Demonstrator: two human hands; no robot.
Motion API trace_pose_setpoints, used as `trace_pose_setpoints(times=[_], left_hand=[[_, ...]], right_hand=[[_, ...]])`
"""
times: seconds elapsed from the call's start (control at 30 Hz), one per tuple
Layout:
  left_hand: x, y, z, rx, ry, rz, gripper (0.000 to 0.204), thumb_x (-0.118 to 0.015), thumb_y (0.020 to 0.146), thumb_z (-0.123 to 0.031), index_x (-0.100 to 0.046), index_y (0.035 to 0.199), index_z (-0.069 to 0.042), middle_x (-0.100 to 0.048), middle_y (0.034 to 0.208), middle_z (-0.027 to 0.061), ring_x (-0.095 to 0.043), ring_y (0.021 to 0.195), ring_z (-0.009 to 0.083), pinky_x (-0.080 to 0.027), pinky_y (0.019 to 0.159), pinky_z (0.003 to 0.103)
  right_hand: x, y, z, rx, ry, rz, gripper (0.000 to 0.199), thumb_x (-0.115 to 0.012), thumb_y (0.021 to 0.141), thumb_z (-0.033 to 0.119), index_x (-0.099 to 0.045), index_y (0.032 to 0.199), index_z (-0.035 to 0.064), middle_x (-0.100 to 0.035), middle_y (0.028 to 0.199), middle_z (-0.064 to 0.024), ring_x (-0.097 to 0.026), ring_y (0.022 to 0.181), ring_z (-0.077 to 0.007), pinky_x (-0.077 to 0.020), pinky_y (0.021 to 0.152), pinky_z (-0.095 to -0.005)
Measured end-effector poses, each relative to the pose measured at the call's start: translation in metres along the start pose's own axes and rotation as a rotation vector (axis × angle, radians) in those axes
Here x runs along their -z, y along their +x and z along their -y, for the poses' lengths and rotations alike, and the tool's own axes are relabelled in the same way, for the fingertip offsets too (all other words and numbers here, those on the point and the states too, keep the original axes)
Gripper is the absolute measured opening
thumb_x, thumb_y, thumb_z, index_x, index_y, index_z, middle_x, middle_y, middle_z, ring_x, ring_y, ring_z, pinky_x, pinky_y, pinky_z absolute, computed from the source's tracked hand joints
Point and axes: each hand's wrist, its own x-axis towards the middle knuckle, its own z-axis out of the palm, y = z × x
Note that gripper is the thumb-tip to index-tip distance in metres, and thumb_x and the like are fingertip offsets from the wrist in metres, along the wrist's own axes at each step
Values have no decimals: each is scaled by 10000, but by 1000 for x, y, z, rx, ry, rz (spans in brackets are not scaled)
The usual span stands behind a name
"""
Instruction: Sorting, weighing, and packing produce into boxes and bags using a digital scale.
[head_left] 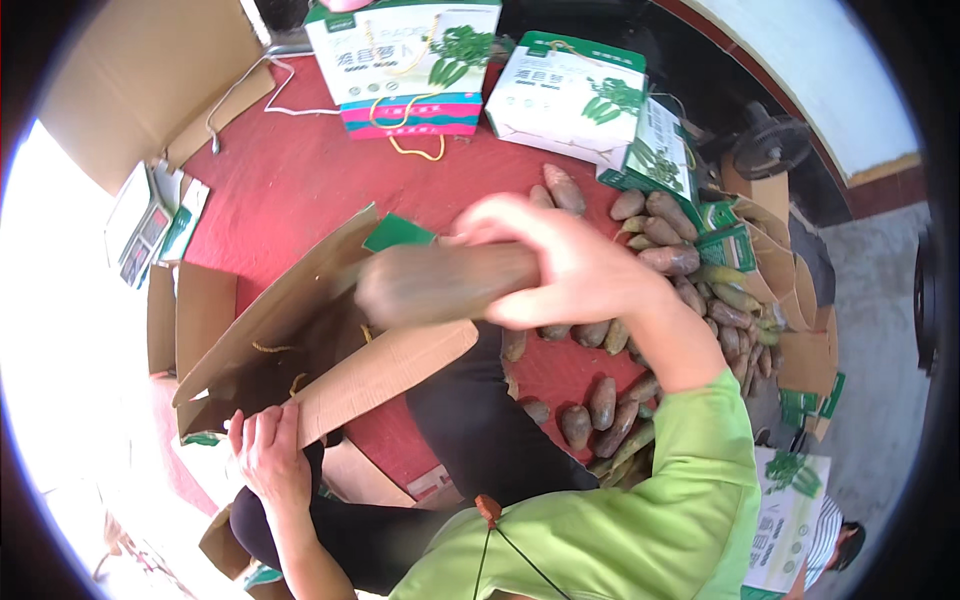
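Right hand is gripping a long brown root, closed around it, just above the open cardboard box. Left hand is clasping the box's near flap. Many roots are lying unpacked right of the box.

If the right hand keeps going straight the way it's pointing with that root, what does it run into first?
The right hand holds a long brown root pointing left, its tip above the open cardboard box that the left hand steadies. Going on, it would likely meet the box's far flap first, though depth is unclear.
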Motion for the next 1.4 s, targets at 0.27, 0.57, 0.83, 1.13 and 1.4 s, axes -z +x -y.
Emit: trace_pose_setpoints(times=[0.27, 0.57, 0.83, 1.13, 1.4], left_hand=[[-4, 4, 0, -24, -13, 21, 263, -528, 740, -31, -666, 961, -70, -587, 878, 56, -560, 861, 248, -390, 933, 439], [-1, -2, 5, -18, -34, 34, 275, -542, 715, -14, -666, 955, -61, -579, 863, 78, -551, 853, 272, -390, 920, 427], [-1, 2, -3, -16, -14, 19, 272, -540, 716, -4, -668, 947, -70, -582, 869, 69, -555, 858, 262, -390, 937, 443], [-5, 2, -5, -14, 15, -14, 336, -527, 670, 30, -670, 955, -76, -587, 866, 71, -575, 830, 262, -387, 965, 450], [-4, 2, -4, -7, 44, 0, 302, -515, 670, -15, -664, 929, -56, -581, 849, 85, -574, 823, 279, -392, 941, 466]], right_hand=[[-131, 110, 37, -30, -469, 363, 539, -643, 654, 238, -517, 1154, 81, -652, 937, -152, -618, 922, -296, -462, 782, -415], [-133, 87, 32, 290, -430, 271, 479, -653, 772, 283, -542, 1184, 65, -629, 1053, -144, -587, 1012, -290, -436, 860, -457], [-54, 12, -12, 146, 415, -259, 270, -606, 863, 62, -570, 1129, 32, -649, 997, -83, -615, 931, -119, -496, 773, -257], [-6, -55, -188, -278, 240, -776, 268, -609, 829, 74, -585, 1086, 2, -646, 932, -75, -608, 818, -121, -493, 737, -263], [103, -51, -341, -477, -226, -1196, 468, -656, 698, 114, -547, 1143, 19, -637, 979, -166, -620, 863, -281, -495, 775, -360]])
